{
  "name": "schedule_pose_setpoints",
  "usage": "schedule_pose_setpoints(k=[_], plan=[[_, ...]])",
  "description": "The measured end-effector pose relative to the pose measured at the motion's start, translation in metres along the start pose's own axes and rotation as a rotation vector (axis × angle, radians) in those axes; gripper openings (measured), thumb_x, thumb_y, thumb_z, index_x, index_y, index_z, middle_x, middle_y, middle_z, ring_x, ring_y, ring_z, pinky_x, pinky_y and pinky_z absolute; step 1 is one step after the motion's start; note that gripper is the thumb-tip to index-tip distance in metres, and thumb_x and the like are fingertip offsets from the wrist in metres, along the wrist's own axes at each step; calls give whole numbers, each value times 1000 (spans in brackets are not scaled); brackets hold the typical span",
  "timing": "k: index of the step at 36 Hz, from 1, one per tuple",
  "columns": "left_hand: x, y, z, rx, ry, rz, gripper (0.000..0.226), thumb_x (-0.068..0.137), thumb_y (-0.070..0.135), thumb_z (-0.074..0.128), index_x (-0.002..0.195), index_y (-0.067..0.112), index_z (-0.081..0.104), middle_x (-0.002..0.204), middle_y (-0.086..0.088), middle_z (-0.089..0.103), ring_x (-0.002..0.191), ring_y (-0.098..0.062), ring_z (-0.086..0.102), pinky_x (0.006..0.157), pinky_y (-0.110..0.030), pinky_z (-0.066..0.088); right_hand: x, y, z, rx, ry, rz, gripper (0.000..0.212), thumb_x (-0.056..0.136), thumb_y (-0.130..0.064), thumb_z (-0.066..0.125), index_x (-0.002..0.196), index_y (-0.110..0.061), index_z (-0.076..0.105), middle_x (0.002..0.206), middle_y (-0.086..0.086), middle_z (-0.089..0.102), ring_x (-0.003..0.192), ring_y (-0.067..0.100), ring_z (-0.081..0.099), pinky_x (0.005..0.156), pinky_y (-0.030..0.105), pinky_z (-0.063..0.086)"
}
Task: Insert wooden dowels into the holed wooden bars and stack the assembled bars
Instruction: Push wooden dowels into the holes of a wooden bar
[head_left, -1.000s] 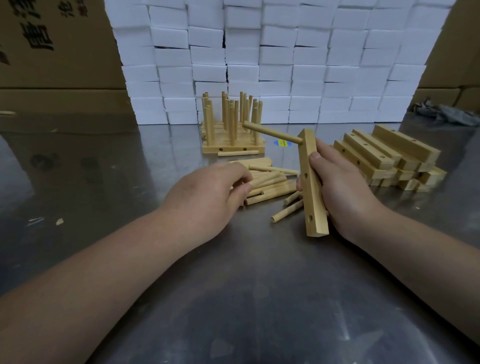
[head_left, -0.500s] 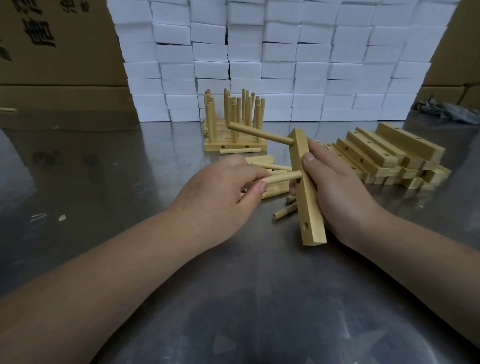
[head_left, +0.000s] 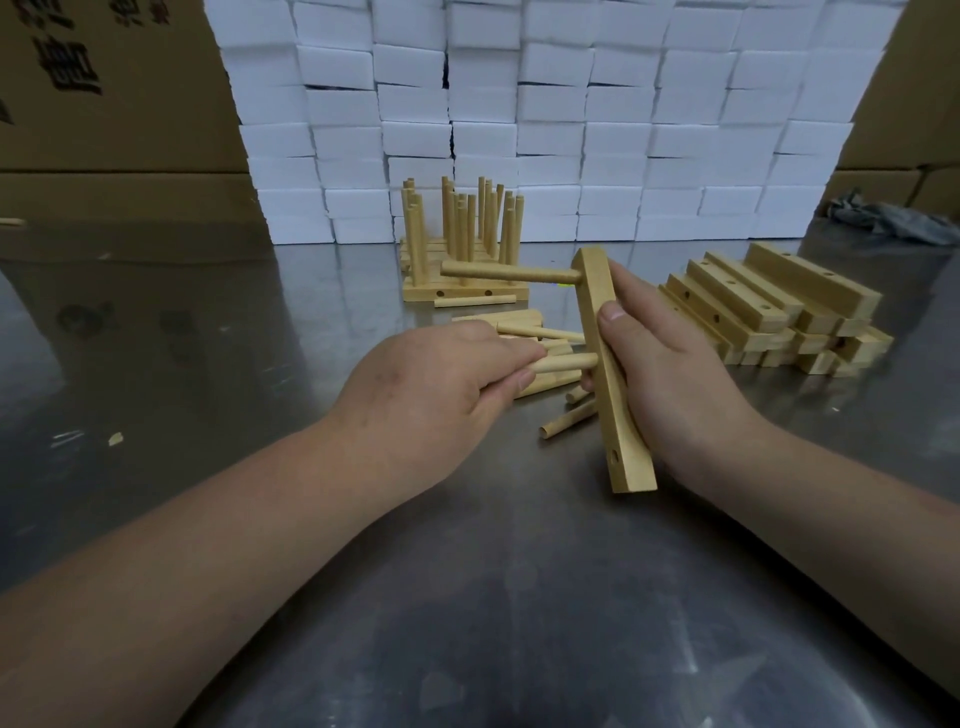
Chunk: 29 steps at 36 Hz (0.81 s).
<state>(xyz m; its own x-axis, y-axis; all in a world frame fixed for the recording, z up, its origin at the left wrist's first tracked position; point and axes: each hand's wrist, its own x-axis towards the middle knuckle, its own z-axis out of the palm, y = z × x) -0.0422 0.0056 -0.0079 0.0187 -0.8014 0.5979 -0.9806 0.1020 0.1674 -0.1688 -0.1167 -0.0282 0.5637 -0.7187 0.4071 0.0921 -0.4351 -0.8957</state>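
Note:
My right hand (head_left: 670, 374) grips a holed wooden bar (head_left: 615, 395) held on end above the steel table. One dowel (head_left: 509, 273) sticks out leftward from the bar's top hole. My left hand (head_left: 431, 389) pinches a second dowel (head_left: 563, 364) whose tip meets the bar's middle, level with its middle hole. An empty hole shows near the bar's lower end. Loose dowels (head_left: 550, 387) lie on the table behind my hands. The stack of assembled bars (head_left: 462, 280) with upright dowels stands farther back.
A pile of bare holed bars (head_left: 779, 317) lies to the right. A wall of white boxes (head_left: 545, 119) closes the back, with cardboard cartons (head_left: 104, 104) at left. A grey rag (head_left: 893, 221) sits far right. Small wood chips (head_left: 115, 438) lie at left.
My left hand picked a dowel from the loose pile and carried it right to the bar's middle. My right hand tilted the bar a little more upright.

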Motion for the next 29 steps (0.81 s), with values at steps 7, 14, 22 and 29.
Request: schedule_pose_setpoints(k=[7,14,22,29], plan=[[1,2,-3,-6,-3,29,34,87,24,45,112,15,67,75,12,46,70,-10,45,55,-23,32,-5,-8,1,-55,11,-22,45,99,-26,38,143,-31,36,75,-18,59,57,-4,53,61,19,51],[1,2,-2,-130,-21,-24,36,86,28,45,113,19,66,69,22,44,71,-3,43,64,-19,38,-8,-13,0,-126,-33,-52,44,99,-25,35,142,-35,35,71,-17,56,61,-1,53,71,31,52],[0,0,1,-328,-75,-201,21,88,26,54,102,38,63,75,42,46,79,20,48,72,4,33,-10,-12,1,-193,-52,-103,46,100,-27,34,145,-34,29,78,-10,57,67,-3,54,73,30,50],[2,-2,4,-624,-129,-395,32,87,25,57,65,47,63,62,40,56,71,24,50,70,-4,38,-15,-12,1,-217,-60,-196,44,100,-18,35,139,-37,26,114,16,55,101,-15,40,66,-5,33]])
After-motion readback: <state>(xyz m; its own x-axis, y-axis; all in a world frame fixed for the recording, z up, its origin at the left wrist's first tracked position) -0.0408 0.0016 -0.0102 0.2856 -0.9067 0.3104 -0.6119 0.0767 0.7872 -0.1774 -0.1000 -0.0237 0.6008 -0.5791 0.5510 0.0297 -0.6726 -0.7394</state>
